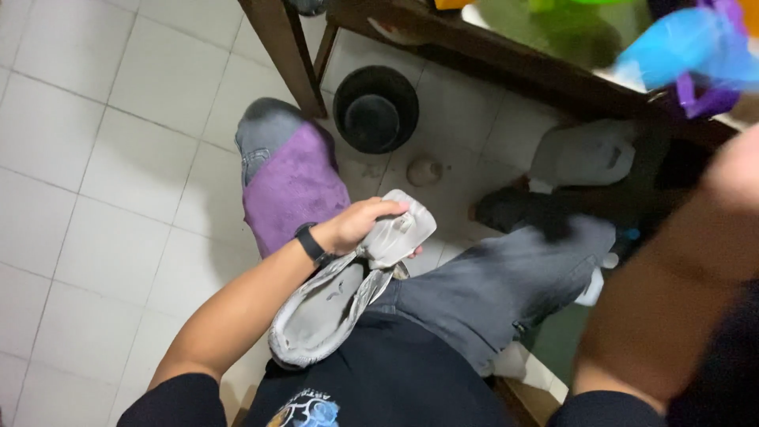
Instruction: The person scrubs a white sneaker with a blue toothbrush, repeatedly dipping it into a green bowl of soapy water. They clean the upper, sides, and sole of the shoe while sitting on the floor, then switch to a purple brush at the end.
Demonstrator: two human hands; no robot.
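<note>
My left hand (356, 225) grips the toe end of a worn grey and white shoe (340, 296) that rests on my lap, its opening turned up toward me. A black band sits on that wrist. A purple cloth (294, 190) lies over my left knee, on grey trousers. My right arm (672, 300) rises, blurred, at the right edge of the view. The right hand itself is out of sight, so I see nothing of what it holds.
A black round pot (375, 107) stands on the white tiled floor (103, 158) under a dark wooden table (506, 59). A white plastic jug (581, 154) lies near the table leg. Blue and purple plastic items (696, 51) sit on the table top.
</note>
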